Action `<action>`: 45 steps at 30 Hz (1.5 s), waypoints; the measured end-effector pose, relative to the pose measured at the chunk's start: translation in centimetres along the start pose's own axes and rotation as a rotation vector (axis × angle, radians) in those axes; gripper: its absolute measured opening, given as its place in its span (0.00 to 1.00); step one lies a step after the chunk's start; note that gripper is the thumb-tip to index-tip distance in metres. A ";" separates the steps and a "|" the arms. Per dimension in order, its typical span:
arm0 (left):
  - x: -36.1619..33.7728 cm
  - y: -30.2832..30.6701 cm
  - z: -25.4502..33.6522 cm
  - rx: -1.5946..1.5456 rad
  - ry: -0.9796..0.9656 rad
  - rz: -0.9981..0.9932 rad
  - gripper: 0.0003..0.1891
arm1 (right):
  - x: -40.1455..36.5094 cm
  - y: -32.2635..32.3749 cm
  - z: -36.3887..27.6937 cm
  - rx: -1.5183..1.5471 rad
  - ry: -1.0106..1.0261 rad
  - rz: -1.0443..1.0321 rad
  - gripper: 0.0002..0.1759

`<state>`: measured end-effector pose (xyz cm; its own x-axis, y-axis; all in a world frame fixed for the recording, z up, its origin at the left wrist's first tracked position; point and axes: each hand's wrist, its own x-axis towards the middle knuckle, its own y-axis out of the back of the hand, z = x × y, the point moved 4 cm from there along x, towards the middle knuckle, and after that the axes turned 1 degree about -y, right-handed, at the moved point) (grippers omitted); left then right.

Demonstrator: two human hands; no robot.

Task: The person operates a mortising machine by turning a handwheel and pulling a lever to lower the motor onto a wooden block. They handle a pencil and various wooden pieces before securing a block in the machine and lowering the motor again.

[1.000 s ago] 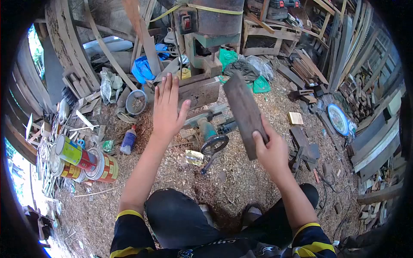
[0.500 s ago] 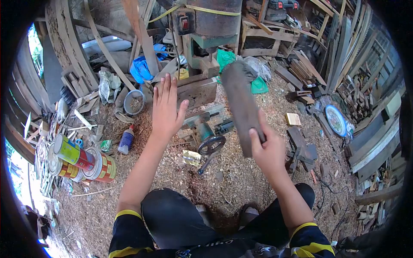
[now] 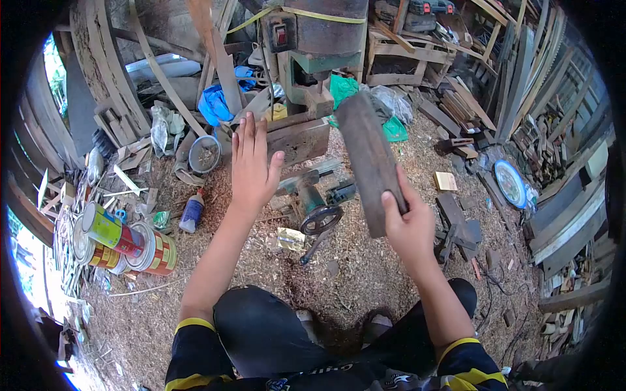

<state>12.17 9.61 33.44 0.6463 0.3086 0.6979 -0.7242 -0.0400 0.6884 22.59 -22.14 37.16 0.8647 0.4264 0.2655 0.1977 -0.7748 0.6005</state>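
My right hand (image 3: 409,225) grips a thick, dark wooden board (image 3: 369,159) near its lower end, thumb on top. The board leans up and to the left, its far end close to the machine. My left hand (image 3: 254,173) is open and nearly flat, fingers stretched forward at the left end of another wooden piece (image 3: 301,143) that lies across the machine (image 3: 305,101). Below that piece is the machine's black handwheel (image 3: 321,220), with a lever (image 3: 315,249) hanging beneath it.
Wood shavings cover the floor (image 3: 261,313). To the left stand stacked paint cans (image 3: 151,253), a blue bottle (image 3: 192,214) and a bucket (image 3: 205,156). On the right lie a round blue-rimmed basin (image 3: 510,184) and wood offcuts (image 3: 458,221). Long planks (image 3: 521,85) lean behind.
The board in my right hand was blurred by motion and now appears sharper, its broad face turned a little more toward me. My left hand stays almost in place.
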 end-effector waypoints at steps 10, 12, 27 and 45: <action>-0.1 0.2 -0.3 -0.052 0.016 0.042 0.44 | -0.1 -0.6 0.6 -0.025 0.110 0.056 0.35; -0.1 0.4 -0.2 -0.047 0.017 0.083 0.42 | 0.0 0.5 -0.2 0.060 0.031 0.102 0.36; -0.2 0.5 -0.8 -0.082 0.051 0.136 0.46 | -0.4 -0.1 -0.6 -0.165 0.098 -0.060 0.36; -0.2 0.0 -0.4 -0.099 0.038 0.129 0.48 | -0.3 -0.1 0.0 -0.163 0.272 0.079 0.35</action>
<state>11.95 9.95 33.26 0.5386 0.3427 0.7697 -0.8217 0.0113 0.5698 22.34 -22.20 37.05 0.7150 0.4940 0.4948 0.0395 -0.7351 0.6769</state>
